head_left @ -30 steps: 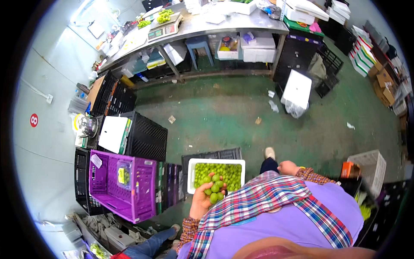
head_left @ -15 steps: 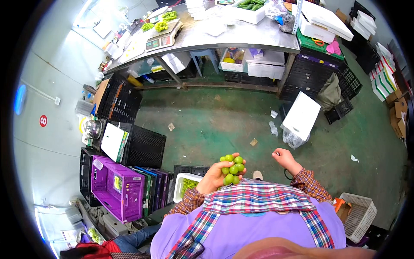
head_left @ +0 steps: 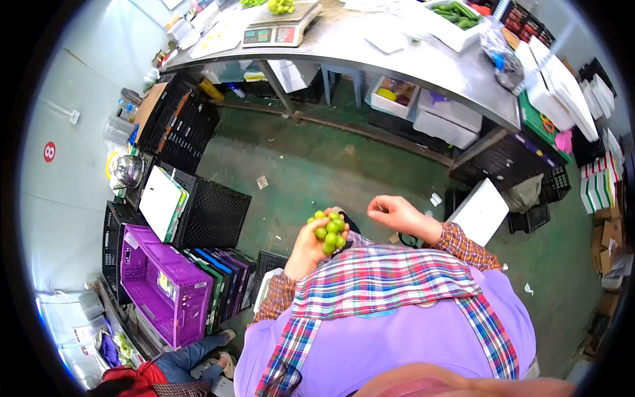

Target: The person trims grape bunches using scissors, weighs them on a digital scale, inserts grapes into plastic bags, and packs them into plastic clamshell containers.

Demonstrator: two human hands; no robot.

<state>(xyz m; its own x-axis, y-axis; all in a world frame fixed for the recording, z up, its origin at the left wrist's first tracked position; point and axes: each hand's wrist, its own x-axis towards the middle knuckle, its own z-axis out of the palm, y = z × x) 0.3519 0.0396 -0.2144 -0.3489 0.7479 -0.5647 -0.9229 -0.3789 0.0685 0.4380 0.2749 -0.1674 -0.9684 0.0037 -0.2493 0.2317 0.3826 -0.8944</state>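
Observation:
A small bunch of green grapes (head_left: 331, 230) rests in my left hand (head_left: 305, 250), whose fingers curl around it in front of the plaid apron (head_left: 383, 278). To the right, apart from the grapes, my right hand (head_left: 401, 216) hangs in the air with its fingers drawn together toward the thumb. Nothing shows between those fingers. Beside my left forearm, a white box (head_left: 264, 289) is mostly hidden by the arm.
A metal table (head_left: 357, 58) ahead carries a scale (head_left: 281, 33) with grapes on it and a white box of cucumbers (head_left: 456, 16). Black crates (head_left: 215, 212) and a purple crate (head_left: 165, 284) stand at left. Another person (head_left: 172, 374) is at lower left.
The view has turned and come nearer the table. My right hand has moved left, closer to the grapes. My left hand still holds the bunch, now lower left of the scene's centre.

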